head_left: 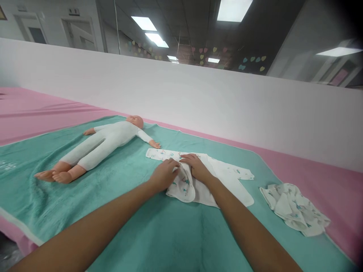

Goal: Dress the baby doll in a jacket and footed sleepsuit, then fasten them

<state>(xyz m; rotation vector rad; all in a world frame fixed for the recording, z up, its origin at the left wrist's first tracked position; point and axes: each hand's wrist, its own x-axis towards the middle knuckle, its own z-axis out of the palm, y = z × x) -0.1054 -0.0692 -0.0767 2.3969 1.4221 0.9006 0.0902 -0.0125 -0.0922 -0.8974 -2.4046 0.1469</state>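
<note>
A white baby garment with a small green print [227, 177] lies spread on a teal blanket [127, 226]. My left hand [164, 174] pinches a fold of its cloth near the middle. My right hand [197, 166] rests on the same garment right beside it, fingers curled onto the fabric. A baby doll in a white bodysuit [107, 141] lies on its back to the left, arms out, a short way from my left hand.
A second crumpled printed white garment [295, 207] sits at the blanket's right edge. The blanket lies on a pink sheet [34, 109]. A low white partition wall [198, 98] runs along the far side.
</note>
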